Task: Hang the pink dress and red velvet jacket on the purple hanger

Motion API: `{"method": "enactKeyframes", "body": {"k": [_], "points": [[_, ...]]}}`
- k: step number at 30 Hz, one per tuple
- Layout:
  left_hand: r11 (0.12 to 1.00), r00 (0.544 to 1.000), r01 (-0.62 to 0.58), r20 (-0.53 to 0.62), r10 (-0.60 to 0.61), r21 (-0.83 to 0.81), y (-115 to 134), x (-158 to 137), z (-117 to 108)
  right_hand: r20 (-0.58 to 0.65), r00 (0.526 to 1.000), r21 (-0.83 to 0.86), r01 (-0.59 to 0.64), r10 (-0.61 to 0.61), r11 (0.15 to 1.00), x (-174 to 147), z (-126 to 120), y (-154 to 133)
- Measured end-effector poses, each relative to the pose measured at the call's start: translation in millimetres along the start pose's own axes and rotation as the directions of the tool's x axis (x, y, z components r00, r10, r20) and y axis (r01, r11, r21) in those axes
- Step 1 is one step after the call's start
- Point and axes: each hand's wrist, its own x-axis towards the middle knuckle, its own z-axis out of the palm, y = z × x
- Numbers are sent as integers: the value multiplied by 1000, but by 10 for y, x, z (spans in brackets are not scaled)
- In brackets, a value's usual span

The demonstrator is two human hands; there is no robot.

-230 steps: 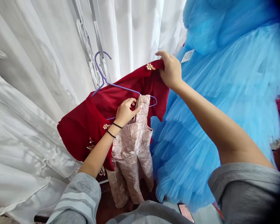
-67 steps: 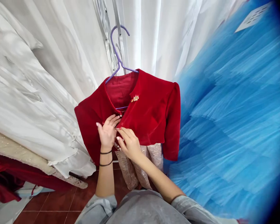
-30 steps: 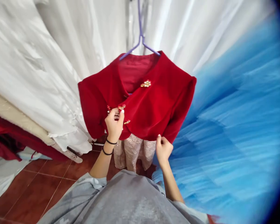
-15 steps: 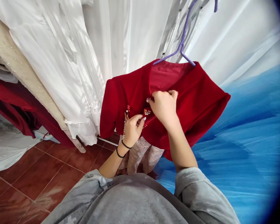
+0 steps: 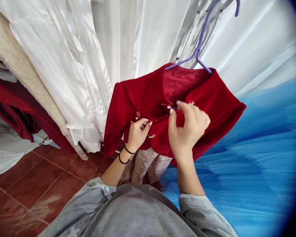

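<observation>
Closest up there's the wearer's grey shirt (image 5: 143,210), then the two hands. Left hand (image 5: 138,133) has its fingers pinched together on the front edge of the red jacket (image 5: 161,128), roughly mid-front. Right hand (image 5: 187,126) is higher up near the neckline, thumb and index finger just a narrow gap apart beside a pearl clasp (image 5: 168,106); it's a bit blurred, so I can't tell if they've got hold of anything.

The jacket hangs tilted right in front of the person. Looks like velvet, so I'd guess soft, light, floppy and not slippery. I'd grab it by the shoulders or the plain fabric edge, since the little jewelled bits, like the lower ornament (image 5: 152,136), look easy to snag or bend.

Pale pink brocade legs (image 5: 144,163) poke out under it. No real containers, tbh; the purple hanger (image 5: 199,46) does the carrying, its arms running inside the jacket's neck. Big blue tulle (image 5: 232,158) fills the right side, white fabric (image 5: 128,42) behind.
</observation>
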Motion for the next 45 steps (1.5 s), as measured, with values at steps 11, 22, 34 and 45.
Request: {"method": "enactKeyframes", "body": {"k": [11,22,34,45], "points": [[971,983,-84,-138,117,225,337,465,-414,513,839,353,-400,182,846,-629,94,6],[986,984,-122,-114,135,110,247,526,-364,978,28,97,-938,207,-333,-2323,535,1109],[978,981,-175,-70,184,117,221,417,-373,823,173,400,-853,541,-336,-2320,249,1317],[961,962,-209,-138,235,179,-53,699,-175,771,127,414,-845,624,-339,-2613,417,1083]]}}
